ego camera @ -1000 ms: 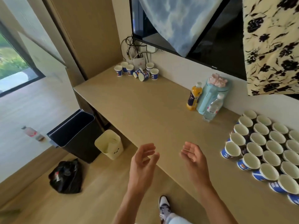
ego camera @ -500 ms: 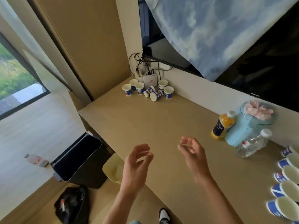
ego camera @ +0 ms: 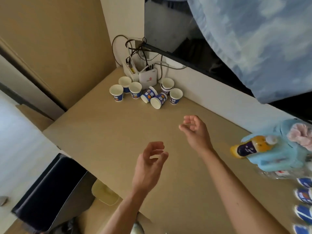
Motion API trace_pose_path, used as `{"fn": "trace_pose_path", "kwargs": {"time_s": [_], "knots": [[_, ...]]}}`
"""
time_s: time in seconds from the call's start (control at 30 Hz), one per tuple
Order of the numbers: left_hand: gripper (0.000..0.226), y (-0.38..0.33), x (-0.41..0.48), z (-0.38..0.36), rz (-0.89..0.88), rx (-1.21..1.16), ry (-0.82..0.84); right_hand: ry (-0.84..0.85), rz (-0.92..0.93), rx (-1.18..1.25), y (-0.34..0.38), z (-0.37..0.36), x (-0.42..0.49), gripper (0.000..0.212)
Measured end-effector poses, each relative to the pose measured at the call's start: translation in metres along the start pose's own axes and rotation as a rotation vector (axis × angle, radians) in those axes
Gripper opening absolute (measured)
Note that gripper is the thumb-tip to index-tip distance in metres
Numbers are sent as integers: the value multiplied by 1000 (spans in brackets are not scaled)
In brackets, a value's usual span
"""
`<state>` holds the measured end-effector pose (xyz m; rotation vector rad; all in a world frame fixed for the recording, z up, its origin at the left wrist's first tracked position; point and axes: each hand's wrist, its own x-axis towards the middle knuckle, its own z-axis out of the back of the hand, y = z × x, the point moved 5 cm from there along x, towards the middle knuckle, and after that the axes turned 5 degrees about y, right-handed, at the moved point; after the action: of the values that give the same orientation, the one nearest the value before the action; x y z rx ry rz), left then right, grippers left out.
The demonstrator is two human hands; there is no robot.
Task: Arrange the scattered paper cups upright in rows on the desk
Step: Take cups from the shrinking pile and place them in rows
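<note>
View: head camera, looking down along the worktop [ego camera: 104, 132].
Left hand [ego camera: 150, 159]: over the near worktop edge, fingers loosely curled, holding nothing.
Right hand [ego camera: 194, 130]: further forward, fingers loosely curled, holding nothing.
Scattered cups [ego camera: 135, 89]: grouped in the far corner, just in front of a white router [ego camera: 147, 79]; well apart from both hands.
Tipped cups [ego camera: 158, 100]: two lie on their sides, mouths toward the camera; the others stand upright.
Arranged cups [ego camera: 303, 196]: at the right frame edge, blurred.
Handling, judged: paper cups are light, thin-walled and easily crushed.
Grip point, judged: take each cup by the side wall below the rim, with light pressure.
Hazard, judged: a knock may topple neighbouring cups.
</note>
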<state>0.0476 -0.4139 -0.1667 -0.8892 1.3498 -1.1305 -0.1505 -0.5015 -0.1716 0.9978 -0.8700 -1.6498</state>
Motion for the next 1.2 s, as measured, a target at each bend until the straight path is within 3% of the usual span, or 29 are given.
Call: {"fn": "trace_pose_path", "kwargs": {"time_s": [0.33, 0.6, 0.9, 1.2], "knots": [[12, -1, 131, 49, 41, -29, 28, -114, 32, -597, 14, -69, 209, 39], [24, 28, 151, 71, 77, -38, 18, -148, 152, -1008, -4, -93, 272, 32], [24, 48, 158, 91, 103, -20, 2, -235, 285, -1008, -5, -93, 274, 16], [32, 20, 170, 91, -15, 140, 4, -379, 510, -751, 48, -75, 155, 11]]}}
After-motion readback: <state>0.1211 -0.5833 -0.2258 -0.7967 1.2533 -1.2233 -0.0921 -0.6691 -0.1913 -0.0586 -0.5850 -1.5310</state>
